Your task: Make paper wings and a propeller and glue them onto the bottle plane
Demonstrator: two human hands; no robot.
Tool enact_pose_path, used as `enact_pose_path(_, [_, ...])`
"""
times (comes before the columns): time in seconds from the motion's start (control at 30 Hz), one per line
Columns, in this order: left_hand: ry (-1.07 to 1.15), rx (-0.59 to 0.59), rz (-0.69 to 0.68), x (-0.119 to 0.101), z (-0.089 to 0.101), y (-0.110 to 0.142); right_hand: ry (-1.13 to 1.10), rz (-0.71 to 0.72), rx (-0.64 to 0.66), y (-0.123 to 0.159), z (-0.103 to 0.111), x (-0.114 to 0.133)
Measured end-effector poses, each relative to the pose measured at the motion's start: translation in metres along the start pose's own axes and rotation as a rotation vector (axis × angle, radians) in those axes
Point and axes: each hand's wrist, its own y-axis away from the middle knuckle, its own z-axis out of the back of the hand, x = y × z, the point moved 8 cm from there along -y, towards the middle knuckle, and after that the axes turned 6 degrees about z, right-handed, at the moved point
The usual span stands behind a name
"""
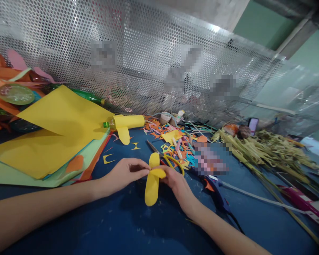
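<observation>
Head, two hands [126,174] [178,182], three yellow paper lobes [151,193]

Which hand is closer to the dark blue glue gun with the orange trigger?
Right. The right hand is left of the glue gun, not touching it; the left hand is farther left, across the rounded yellow paper piece.

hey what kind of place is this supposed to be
Probably a craft workshop: on the blue work surface are a heap of small multicoloured paper scraps, metal scissors with yellow handles and a dark blue glue gun with an orange trigger.
</observation>
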Motion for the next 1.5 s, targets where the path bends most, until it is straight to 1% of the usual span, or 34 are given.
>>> enact_pose_path(0.07, [-0.04,-0.03,-0.019,-0.001,0.003,0.0,-0.037,0.032,0.068,0.001,-0.005,0.003])
enact_pose_path(0.13, [-0.055,-0.045,-0.04,-0.002,0.004,-0.001,0.009,0.057,0.099,0.002,-0.009,0.006])
enact_pose_path(0.27, [-0.044,-0.031,-0.044,-0.002,0.003,0.0,0.174,0.036,0.003,0.001,-0.005,0.004])
enact_pose_path(0.37, [0.005,0.022,-0.014,0.0,-0.002,0.001,0.227,0.044,-0.041,0.0,-0.003,0.004])
enact_pose_path(0.5, [0.131,0.112,0.0,0.001,-0.011,0.002,0.254,0.052,-0.056,-0.001,-0.001,0.006])
enact_pose_path(0.67, [0.166,0.137,0.008,0.005,-0.014,0.0,0.334,0.048,-0.033,-0.001,-0.002,0.006])
enact_pose_path(0.87, [0.123,0.143,0.016,0.006,-0.014,0.001,0.42,0.065,-0.029,-0.001,-0.002,0.007])
enact_pose_path(1.0, [0.098,0.103,0.01,0.008,-0.011,0.0,0.444,0.09,-0.034,0.0,-0.003,0.01])
enact_pose_path(1.27, [0.038,0.072,0.006,0.004,-0.009,0.001,0.39,0.06,-0.029,0.0,-0.005,0.009])
enact_pose_path(1.33, [0.036,0.058,0.012,0.004,-0.008,0.001,0.395,0.054,-0.041,-0.001,-0.004,0.008])
enact_pose_path(1.5, [0.074,0.068,0.004,0.004,-0.009,0.0,0.436,0.063,-0.051,0.001,-0.005,0.009])
